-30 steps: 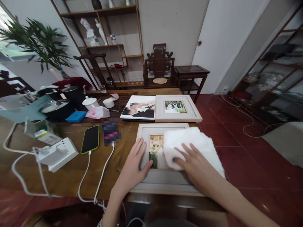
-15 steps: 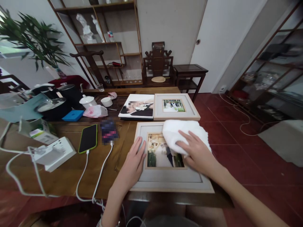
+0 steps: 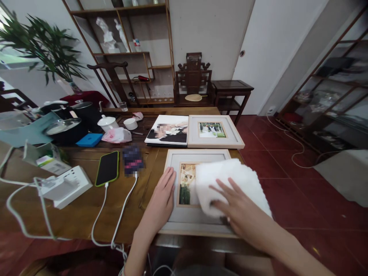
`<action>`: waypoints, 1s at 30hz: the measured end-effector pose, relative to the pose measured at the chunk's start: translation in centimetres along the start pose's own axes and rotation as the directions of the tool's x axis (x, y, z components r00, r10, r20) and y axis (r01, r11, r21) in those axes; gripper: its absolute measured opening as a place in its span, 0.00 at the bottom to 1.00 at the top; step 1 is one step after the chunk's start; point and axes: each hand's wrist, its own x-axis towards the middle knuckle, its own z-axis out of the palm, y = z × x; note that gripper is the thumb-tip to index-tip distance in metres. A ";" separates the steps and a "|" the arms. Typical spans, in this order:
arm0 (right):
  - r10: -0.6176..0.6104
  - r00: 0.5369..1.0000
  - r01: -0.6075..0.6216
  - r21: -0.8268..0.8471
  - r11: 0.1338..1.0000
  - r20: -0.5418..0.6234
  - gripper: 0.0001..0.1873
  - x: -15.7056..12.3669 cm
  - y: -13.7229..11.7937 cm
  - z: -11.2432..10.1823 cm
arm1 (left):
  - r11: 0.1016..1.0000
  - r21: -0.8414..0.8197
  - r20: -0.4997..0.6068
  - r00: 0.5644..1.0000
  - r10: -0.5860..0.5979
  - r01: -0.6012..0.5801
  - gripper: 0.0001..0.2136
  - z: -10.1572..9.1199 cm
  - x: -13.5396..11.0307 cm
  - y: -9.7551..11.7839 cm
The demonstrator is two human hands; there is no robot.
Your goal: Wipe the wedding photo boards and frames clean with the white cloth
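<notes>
A light-wood picture frame (image 3: 198, 154) lies flat at the table's front edge, a photo (image 3: 185, 191) inside its grey mat. Along its left side rests my left hand (image 3: 161, 197), fingers stretched out flat and holding nothing. My right hand (image 3: 237, 209) presses a fluffy white towel (image 3: 227, 172) down on the frame's right half, fingers partly spread and thumb side curled against it. The towel covers most of the photo and the frame's right edge, and hangs past that edge.
Behind lie a second picture frame (image 3: 240, 145) and a photo album (image 3: 168, 128). To the left are a phone (image 3: 107, 168) on a charging cable, a power strip (image 3: 71, 188), a blue box (image 3: 89, 140), a pot (image 3: 63, 130) and a white teapot (image 3: 107, 123).
My right hand has moved toward me across the frame with the towel, which now spreads wider and hides more of the photo. The left hand stays in place.
</notes>
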 end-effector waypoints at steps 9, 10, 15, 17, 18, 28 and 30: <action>-0.084 0.995 0.074 0.163 0.984 0.055 0.30 -1.4 -1.8 -1.6 | 0.997 -0.064 -0.006 0.999 0.038 -0.038 0.27 -0.1 0.1 -0.6; -0.033 0.999 0.028 0.143 0.989 0.026 0.31 -0.6 -0.8 -1.1 | 0.996 -0.073 -0.007 0.999 0.047 -0.047 0.28 -0.1 0.3 -0.7; 0.190 0.949 -0.203 -0.027 0.979 -0.251 0.30 3.8 5.7 0.9 | 0.993 -0.089 0.000 0.997 0.075 -0.075 0.29 0.0 1.1 -1.3; 0.152 0.949 -0.183 -0.090 0.979 -0.278 0.30 5.2 7.4 1.1 | 0.994 -0.083 -0.014 0.997 0.077 -0.078 0.29 0.1 1.2 -1.5; 0.125 0.954 -0.161 -0.112 0.981 -0.272 0.30 5.7 7.8 1.2 | 0.994 -0.081 -0.028 0.997 0.074 -0.076 0.29 0.3 1.2 -1.5; -0.016 1.000 0.016 0.002 1.000 0.018 0.29 0.8 0.3 -0.8 | 0.992 -0.112 -0.092 0.995 0.041 -0.051 0.26 0.5 1.2 -1.2; -0.089 0.994 0.085 0.058 0.995 0.062 0.27 -1.0 -1.4 -1.6 | 0.992 -0.118 -0.103 0.994 0.041 -0.053 0.26 0.6 1.3 -1.2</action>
